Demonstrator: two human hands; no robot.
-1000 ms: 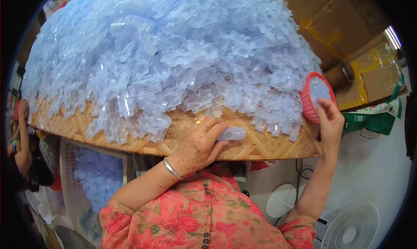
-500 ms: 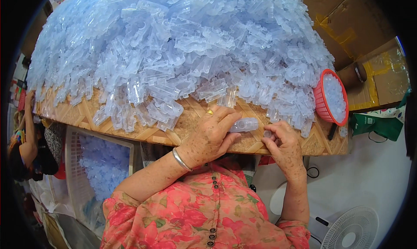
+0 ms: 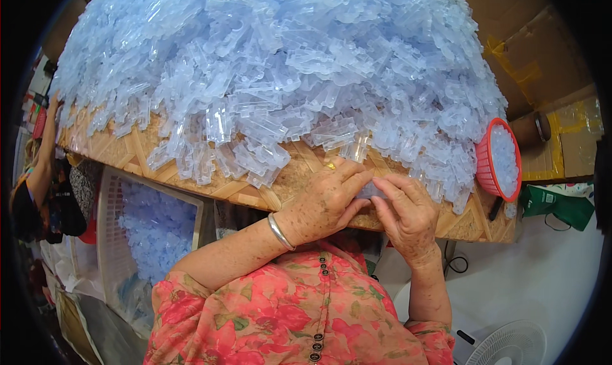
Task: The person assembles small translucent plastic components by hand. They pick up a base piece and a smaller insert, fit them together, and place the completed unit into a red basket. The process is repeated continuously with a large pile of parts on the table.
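Close to the table's near edge, my left hand [image 3: 328,196] pinches a clear plastic piece [image 3: 368,192] between thumb and fingers. Most of that piece is hidden by the fingers. My right hand [image 3: 408,212] meets it from the other side, fingertips closed against the piece's right end. Whether the small round part is still between the right fingertips cannot be seen. A huge heap of similar clear plastic pieces [image 3: 255,72] rises just beyond both hands, and a few loose ones [image 3: 354,147] lie right in front of my left fingers.
A red basket [image 3: 488,164] of small clear parts stands on the table's right end, beside a dark object [image 3: 496,208]. Left below the table is a white crate [image 3: 199,228] of bluish pieces. Another person's arm [image 3: 43,155] shows far left. A fan [image 3: 510,344] stands lower right.
My right hand has moved left, bringing its fingertips from beside the plastic piece up against it. The small round part in the right fingers is now hidden. The view has shifted slightly.
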